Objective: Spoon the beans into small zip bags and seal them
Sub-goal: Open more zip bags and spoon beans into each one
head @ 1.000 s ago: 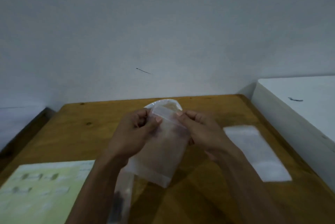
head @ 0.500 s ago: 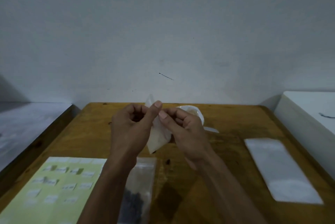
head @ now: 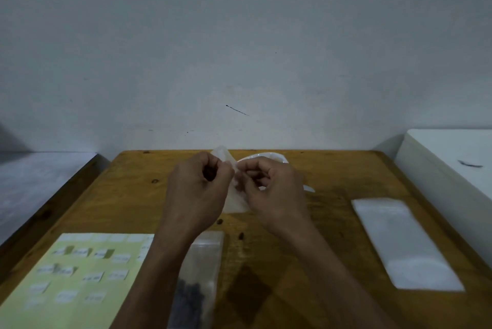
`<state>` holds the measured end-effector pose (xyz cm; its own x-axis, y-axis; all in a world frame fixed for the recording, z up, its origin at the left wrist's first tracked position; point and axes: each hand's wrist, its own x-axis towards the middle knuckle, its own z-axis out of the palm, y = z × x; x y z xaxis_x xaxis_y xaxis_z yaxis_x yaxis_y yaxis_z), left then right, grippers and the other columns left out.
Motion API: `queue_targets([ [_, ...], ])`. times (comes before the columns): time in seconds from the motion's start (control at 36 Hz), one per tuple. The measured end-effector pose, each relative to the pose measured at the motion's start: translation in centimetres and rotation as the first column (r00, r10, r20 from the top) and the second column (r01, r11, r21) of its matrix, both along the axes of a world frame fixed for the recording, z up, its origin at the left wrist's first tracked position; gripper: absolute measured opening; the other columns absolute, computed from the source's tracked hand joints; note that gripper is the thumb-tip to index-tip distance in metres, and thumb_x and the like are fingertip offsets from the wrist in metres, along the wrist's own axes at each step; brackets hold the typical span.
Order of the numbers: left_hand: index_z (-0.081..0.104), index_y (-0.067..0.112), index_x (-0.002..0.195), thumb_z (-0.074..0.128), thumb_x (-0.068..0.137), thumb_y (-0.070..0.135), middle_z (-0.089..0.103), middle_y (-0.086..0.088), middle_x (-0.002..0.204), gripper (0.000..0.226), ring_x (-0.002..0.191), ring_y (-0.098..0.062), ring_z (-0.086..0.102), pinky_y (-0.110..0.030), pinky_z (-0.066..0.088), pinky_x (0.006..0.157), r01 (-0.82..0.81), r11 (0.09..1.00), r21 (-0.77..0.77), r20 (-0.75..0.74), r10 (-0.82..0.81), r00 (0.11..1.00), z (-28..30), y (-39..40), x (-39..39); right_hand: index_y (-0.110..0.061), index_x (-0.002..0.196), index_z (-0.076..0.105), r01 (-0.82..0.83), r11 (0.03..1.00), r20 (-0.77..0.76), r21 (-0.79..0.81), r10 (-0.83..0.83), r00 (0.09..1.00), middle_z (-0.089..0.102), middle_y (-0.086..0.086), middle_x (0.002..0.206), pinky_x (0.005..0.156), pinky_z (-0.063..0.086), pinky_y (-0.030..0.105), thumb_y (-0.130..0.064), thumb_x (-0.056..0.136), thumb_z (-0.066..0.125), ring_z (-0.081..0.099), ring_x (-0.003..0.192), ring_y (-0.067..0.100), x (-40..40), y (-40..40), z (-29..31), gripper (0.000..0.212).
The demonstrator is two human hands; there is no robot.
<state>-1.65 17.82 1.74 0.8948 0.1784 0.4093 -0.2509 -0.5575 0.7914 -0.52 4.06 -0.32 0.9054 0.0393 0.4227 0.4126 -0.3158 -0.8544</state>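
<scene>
Label sheet (head: 80, 275) near left on table (head: 332, 222), bag of beans (head: 198, 283) beside it, stack of bags (head: 404, 243) right, bowl (head: 277, 156) far centre

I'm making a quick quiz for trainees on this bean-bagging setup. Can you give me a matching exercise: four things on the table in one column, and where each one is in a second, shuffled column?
Things:
1. small zip bag
2. bag with dark beans
3. stack of empty bags
4. yellow-green label sheet

Places:
A. lying on the table's right side
B. lying at the table's near left corner
C. pinched between the left hand and right hand, above the table
D. lying flat under the left forearm

Pairs: 1-C, 2-D, 3-A, 4-B
</scene>
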Motion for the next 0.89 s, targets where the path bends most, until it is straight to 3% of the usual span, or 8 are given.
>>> queue_targets([
  [0.17, 0.063, 0.021, 0.065, 0.056, 0.088, 0.053, 0.06, 0.005, 0.058, 0.04, 0.056, -0.009, 0.059, -0.031, 0.048, 0.052, -0.026, 0.992, 0.121, -0.02, 0.029, 0.999, 0.3, -0.8, -0.4, -0.019, 0.104, 0.075, 0.082, 0.997, 0.093, -0.002, -0.082, 0.992, 0.065, -0.025, 0.085, 0.072, 0.057, 0.013, -0.013, 0.091, 0.072, 0.068, 0.087, -0.002, -0.1, 0.4, -0.4, 0.015],
  [0.31, 0.056, 0.017, 0.061, 0.054, 0.094, 0.03, 0.053, 0.002, 0.052, 0.036, 0.048, -0.016, 0.05, -0.037, 0.044, 0.049, -0.016, 0.97, 0.242, -0.025, 0.023, 0.999, 0.1, -0.3, -0.2, -0.022, 0.102, 0.064, 0.06, 0.993, 0.023, 0.097, -0.063, 0.998, 0.072, -0.012, 0.086, 0.066, 0.061, 0.024, -0.012, 0.091, 0.072, 0.071, 0.078, -0.002, 0.0, 0.0, -0.4, 0.017],
  [0.39, 0.05, 0.011, 0.055, 0.058, 0.09, 0.024, 0.047, -0.004, 0.048, 0.038, 0.045, -0.016, 0.041, -0.039, 0.042, 0.047, -0.071, 0.947, 0.313, 0.014, 0.07, 0.997, 0.4, 0.2, -0.2, -0.027, 0.088, 0.063, 0.127, 0.992, 0.092, -0.013, -0.126, 0.988, 0.065, -0.02, 0.087, 0.062, 0.06, 0.02, -0.008, 0.091, 0.07, 0.067, 0.081, -0.005, 0.2, -0.6, -0.6, 0.021],
  [0.47, 0.048, 0.012, 0.052, 0.06, 0.087, 0.024, 0.047, -0.004, 0.046, 0.039, 0.044, -0.017, 0.043, -0.04, 0.043, 0.045, -0.105, 0.922, 0.373, 0.028, 0.102, 0.994, 0.6, 0.4, -0.4, -0.027, 0.092, 0.075, 0.127, 0.978, 0.113, -0.168, -0.109, 0.988, 0.067, -0.018, 0.103, 0.076, 0.055, 0.013, -0.003, 0.094, 0.064, 0.062, 0.092, -0.002, 0.5, -0.9, -0.5, 0.026],
  [0.56, 0.046, 0.018, 0.05, 0.06, 0.088, 0.026, 0.044, 0.002, 0.043, 0.041, 0.039, -0.01, 0.042, -0.031, 0.037, 0.043, -0.086, 0.917, 0.391, 0.058, 0.069, 0.996, 0.8, 0.2, -0.5, -0.024, 0.117, 0.074, 0.06, 0.942, 0.081, -0.331, -0.035, 0.996, 0.065, -0.006, 0.132, 0.096, 0.039, 0.01, -0.003, 0.098, 0.057, 0.054, 0.12, 0.003, 0.4, -0.7, 0.1, 0.034],
  [0.72, 0.06, 0.027, 0.08, 0.071, 0.079, 0.048, 0.06, 0.012, 0.074, 0.024, 0.07, -0.009, 0.058, -0.031, 0.049, 0.057, 0.124, 0.945, 0.302, 0.093, -0.159, 0.983, 0.7, 1.2, -0.6, -0.015, 0.125, 0.069, -0.115, 0.984, -0.09, -0.139, 0.104, 0.991, 0.071, -0.002, 0.12, 0.079, 0.059, 0.024, -0.005, 0.09, 0.069, 0.067, 0.104, 0.011, 0.9, -1.0, 0.2, 0.036],
  [0.83, 0.034, 0.033, 0.143, 0.071, 0.051, 0.081, 0.04, 0.013, 0.142, 0.111, 0.127, -0.01, 0.037, -0.027, 0.04, 0.096, 0.241, 0.842, 0.484, -0.046, -0.25, 0.967, 0.5, 3.1, -0.3, -0.006, 0.114, 0.072, -0.216, 0.959, -0.151, 0.182, 0.245, 0.958, 0.076, 0.001, 0.099, 0.068, 0.061, 0.032, -0.005, 0.08, 0.083, 0.075, 0.087, 0.019, 1.1, -1.6, -0.1, 0.035],
  [0.89, 0.022, 0.03, 0.153, 0.068, 0.043, 0.088, 0.031, 0.013, 0.154, 0.133, 0.139, -0.009, 0.029, -0.038, 0.034, 0.111, 0.297, 0.79, 0.536, -0.122, -0.276, 0.953, 0.7, 3.3, 0.0, -0.005, 0.113, 0.073, -0.28, 0.922, -0.156, 0.267, 0.328, 0.932, 0.077, 0.003, 0.096, 0.073, 0.063, 0.039, 0.002, 0.078, 0.082, 0.075, 0.089, 0.022, 1.0, -1.7, 0.0, 0.038],
])
